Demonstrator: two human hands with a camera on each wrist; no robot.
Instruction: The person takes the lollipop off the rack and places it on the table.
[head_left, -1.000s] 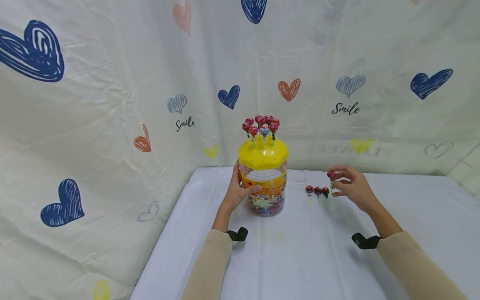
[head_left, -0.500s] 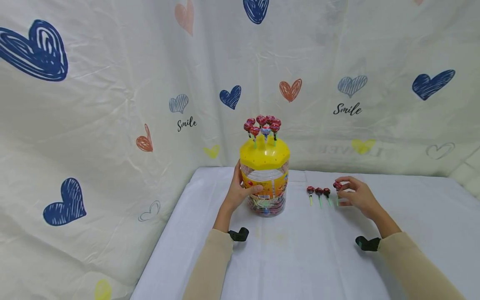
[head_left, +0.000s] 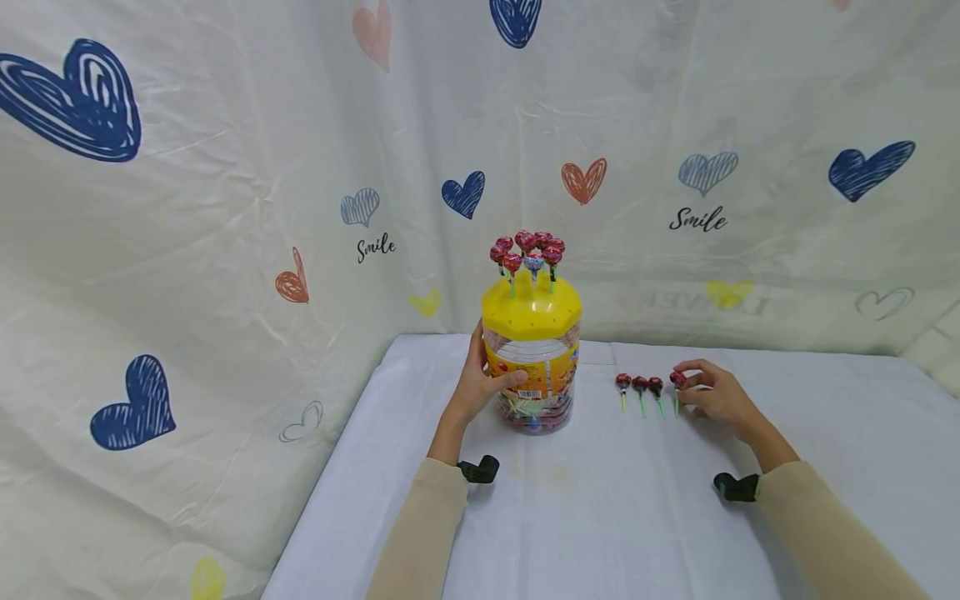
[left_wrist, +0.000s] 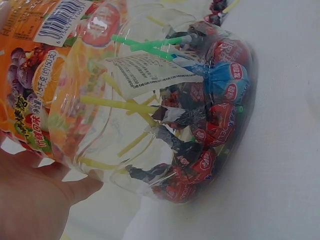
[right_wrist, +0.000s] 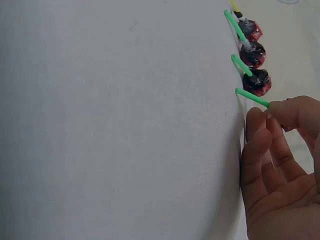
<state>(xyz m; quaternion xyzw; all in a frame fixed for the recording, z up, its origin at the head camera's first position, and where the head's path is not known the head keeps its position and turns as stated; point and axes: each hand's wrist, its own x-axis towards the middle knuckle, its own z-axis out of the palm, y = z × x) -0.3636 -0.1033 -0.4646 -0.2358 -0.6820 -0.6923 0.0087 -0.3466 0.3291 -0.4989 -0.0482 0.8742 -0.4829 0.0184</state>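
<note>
The big jar [head_left: 546, 372] stands on the table [head_left: 585, 517]. The left hand [head_left: 474, 390] holds its left side, fingers spread around it. To the jar's right, the right hand [head_left: 716, 398] pinches a red lollipop [head_left: 677, 380], with its green stick sticking out past the nearly closed fingertips. Three more lollipops [head_left: 639, 383] lie between that one and the jar.

Diffuse light casts soft shadows on the white tablecloth [head_left: 585, 517]

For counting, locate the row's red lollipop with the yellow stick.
In the head view, that lollipop lies right of the clear plastic jar, left of a red green-stick lollipop.
</note>
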